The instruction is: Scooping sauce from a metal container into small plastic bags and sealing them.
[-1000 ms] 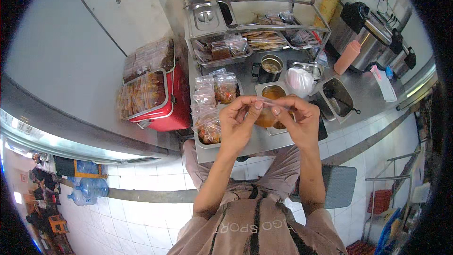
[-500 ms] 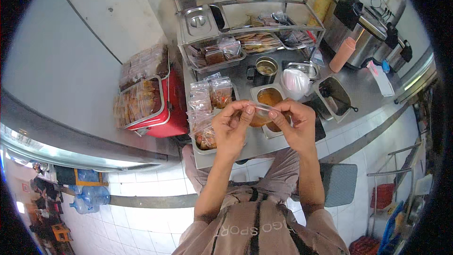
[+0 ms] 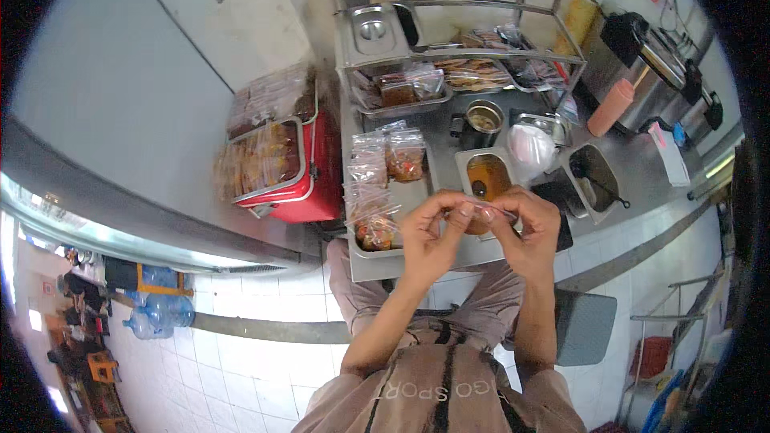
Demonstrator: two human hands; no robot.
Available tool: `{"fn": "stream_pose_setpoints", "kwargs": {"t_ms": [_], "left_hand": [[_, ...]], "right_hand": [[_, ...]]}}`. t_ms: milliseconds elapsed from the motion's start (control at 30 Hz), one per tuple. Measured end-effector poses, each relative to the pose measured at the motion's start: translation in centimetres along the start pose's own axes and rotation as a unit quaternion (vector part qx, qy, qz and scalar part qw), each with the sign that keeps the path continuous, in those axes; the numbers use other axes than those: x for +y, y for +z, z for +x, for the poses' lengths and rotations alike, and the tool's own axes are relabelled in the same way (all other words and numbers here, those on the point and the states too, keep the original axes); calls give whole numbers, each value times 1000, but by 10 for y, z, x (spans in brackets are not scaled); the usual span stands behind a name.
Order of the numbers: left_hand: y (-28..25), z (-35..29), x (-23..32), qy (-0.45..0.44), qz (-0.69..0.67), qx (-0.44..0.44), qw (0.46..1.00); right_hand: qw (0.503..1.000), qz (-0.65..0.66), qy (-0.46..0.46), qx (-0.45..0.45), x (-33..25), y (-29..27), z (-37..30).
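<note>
Both hands are raised over the front of the steel counter, closed in a pinch. My left hand (image 3: 433,239) and my right hand (image 3: 529,232) grip the top edge of a small clear zip bag (image 3: 480,213) between thumbs and fingers, the thumbs close together. The bag's lower part is mostly hidden by the hands. Just beyond them, a steel pan (image 3: 488,173) holds orange-brown sauce, with a dark round utensil head in it. Left of the hands, a steel tray (image 3: 413,192) carries several filled zip bags (image 3: 405,156).
A steel mug (image 3: 483,122), a white plastic bag (image 3: 531,147) and a pan with a dark-handled utensil (image 3: 592,180) stand farther back. A steel rack (image 3: 457,50) holds trays of packets. At left is a red cooler (image 3: 321,180); at right, a pink bottle (image 3: 611,108) and large steel dispensers (image 3: 642,60).
The view has shifted, so the counter appears farther right. My thumbs have come closer together along the bag's top edge, and more of the sauce pan shows.
</note>
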State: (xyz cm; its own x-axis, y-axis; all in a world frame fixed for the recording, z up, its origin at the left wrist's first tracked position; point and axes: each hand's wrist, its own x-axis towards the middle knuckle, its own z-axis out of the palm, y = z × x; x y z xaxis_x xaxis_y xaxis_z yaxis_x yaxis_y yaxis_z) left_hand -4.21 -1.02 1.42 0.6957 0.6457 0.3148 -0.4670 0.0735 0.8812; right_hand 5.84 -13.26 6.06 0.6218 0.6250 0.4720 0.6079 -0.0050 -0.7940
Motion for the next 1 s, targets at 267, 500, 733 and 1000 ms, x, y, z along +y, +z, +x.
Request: {"fn": "stream_pose_setpoints", "kwargs": {"t_ms": [267,500,733,1000], "left_hand": [[-6,-17,-8,-9,18,-27,999],[-27,-26,-9,23,85,12,996],[-39,-27,-8,1,71,65,995],[-78,-13,-4,-5,29,187,982]], "right_hand": [[997,-46,-52,30,-3,8,-14],[993,-80,-86,1,-9,19,-13],[987,-83,-93,-103,-13,26,2],[959,-144,-107,-222,4,44,62]]}}
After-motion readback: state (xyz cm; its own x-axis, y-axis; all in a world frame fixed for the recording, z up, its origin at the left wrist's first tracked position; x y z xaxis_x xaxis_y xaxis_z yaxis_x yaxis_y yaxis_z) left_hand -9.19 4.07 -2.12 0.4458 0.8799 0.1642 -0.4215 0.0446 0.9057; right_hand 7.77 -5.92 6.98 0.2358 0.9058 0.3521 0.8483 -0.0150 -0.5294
